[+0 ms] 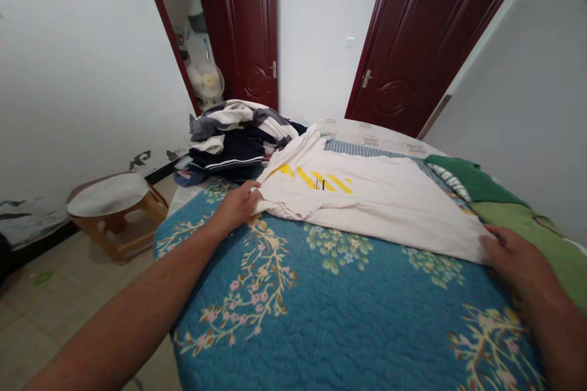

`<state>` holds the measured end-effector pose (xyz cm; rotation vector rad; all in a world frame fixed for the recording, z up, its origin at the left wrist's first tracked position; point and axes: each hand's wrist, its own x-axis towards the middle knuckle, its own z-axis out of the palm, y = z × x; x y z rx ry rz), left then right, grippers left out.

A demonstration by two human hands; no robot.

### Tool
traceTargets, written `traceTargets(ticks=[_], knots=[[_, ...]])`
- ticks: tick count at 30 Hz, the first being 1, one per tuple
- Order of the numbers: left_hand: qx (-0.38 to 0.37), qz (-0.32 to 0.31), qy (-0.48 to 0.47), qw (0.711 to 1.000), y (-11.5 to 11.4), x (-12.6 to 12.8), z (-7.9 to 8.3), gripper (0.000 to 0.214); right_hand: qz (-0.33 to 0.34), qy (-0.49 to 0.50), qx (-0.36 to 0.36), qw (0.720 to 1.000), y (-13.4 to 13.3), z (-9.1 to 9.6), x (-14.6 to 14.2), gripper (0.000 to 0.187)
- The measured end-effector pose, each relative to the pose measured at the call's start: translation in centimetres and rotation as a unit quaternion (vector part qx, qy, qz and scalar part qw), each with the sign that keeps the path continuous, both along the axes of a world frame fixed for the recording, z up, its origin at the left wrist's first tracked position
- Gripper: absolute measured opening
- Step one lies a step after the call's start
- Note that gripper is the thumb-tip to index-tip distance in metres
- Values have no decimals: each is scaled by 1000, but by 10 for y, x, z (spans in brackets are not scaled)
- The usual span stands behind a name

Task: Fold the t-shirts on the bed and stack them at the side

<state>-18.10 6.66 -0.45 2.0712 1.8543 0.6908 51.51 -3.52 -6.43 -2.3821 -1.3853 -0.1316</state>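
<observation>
While the white shirt [380, 195] lies stretched across the blue floral quilt [348, 317], the 2 hands hold it at opposite ends of its near edge. Left hand [237, 203] pinches the cloth by the printed end, fingers closed on it. Right hand [518, 253] is a bit blurred but looks closed on the near right corner, thumb on top.

Progress, judged from how things lie: partway through with this 1 shirt. Long near edge is drawn out fairly straight, body mostly flat, yellow print [309, 179] facing up. Not done: far left part is bunched and raised, and creases run near the left hand. Number of cloth layers, cannot tell.

Off to the right, the dark green garment [472, 177] and light green garment [527, 226] lie fairly flat beside the shirt; they look dealt with, but whether they are folded is unclear. Behind the left hand, the clothes pile [238, 140] is loose and heaped, dark, grey and white pieces mixed; it looks not yet sorted out. Item count in there, cannot tell.
</observation>
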Motion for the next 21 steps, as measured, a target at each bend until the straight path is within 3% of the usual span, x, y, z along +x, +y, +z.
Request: traceTargets(ticks=[4, 8, 15, 21], knots=[[24, -7, 39, 999, 3, -4, 0, 48, -37, 49, 19, 998, -10, 15, -28, 65], [26, 9, 52, 998, -5, -24, 5, 49, -56, 61, 13, 996, -20, 25, -29, 57], [10, 21, 70, 997, -37, -50, -3, 52, -28, 37, -7, 999, -54, 9, -31, 52], [10, 42, 132, 990, -44, -53, -6, 52, -40, -12, -47, 998, -63, 10, -43, 62]])
